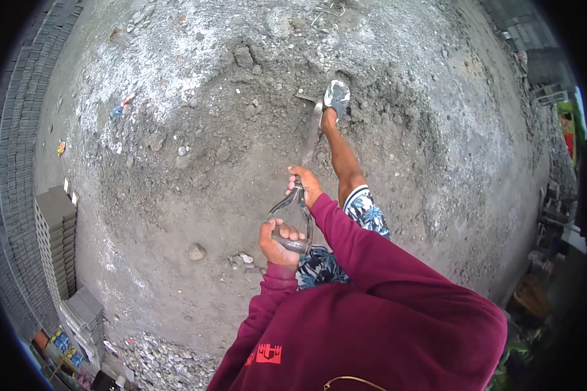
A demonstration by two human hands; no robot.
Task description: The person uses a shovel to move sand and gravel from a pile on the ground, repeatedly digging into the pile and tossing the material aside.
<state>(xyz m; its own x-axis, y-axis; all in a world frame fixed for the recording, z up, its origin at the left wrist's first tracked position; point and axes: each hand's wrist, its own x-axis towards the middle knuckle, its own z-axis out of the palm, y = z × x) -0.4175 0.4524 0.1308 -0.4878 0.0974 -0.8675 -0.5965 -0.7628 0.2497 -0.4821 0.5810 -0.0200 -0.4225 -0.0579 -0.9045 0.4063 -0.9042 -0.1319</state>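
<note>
A shovel point(312, 138) slants away from me, its D-shaped handle close to my body and its blade down in the loose grey soil point(267, 117). My left hand point(280, 241) is wrapped round the crossbar of that handle. Farther up, my right hand point(304, 185) grips the shaft just above the fork of the handle. My foot in a grey and white shoe point(337, 96) is at the blade's right shoulder, and seems to press on it. Much of the blade is hidden by soil.
Stacked grey blocks point(57, 225) stand at left, before long rows of blocks point(29, 104). A stone point(197, 251) lies near my left hand. Gravel point(166, 362) spreads at lower left. Whitish ground point(156, 72) lies beyond the dug soil, with a blue and red scrap point(120, 108) on it.
</note>
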